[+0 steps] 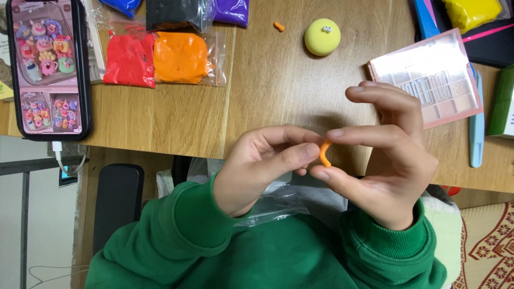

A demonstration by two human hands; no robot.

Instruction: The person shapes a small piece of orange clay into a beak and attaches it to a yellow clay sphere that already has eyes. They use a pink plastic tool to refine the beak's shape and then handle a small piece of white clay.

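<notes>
here i watch the left hand (262, 166) and right hand (385, 160) pinching a curved orange clay strip (325, 153) above the counter (267, 96)'s near edge; the yellow clay ball (322, 37) with eyes sits finished far off, strip unattached.

A wooden table (267, 101) carries everything. At far left lies a smartphone (47, 67) with its screen lit. Beside it sit bags of red clay (130, 60) and orange clay (182, 56). Farther right are a small orange clay bit (279, 26) and a yellow clay ball with eyes (322, 37). A pink palette box (428, 75) lies at right.
</notes>
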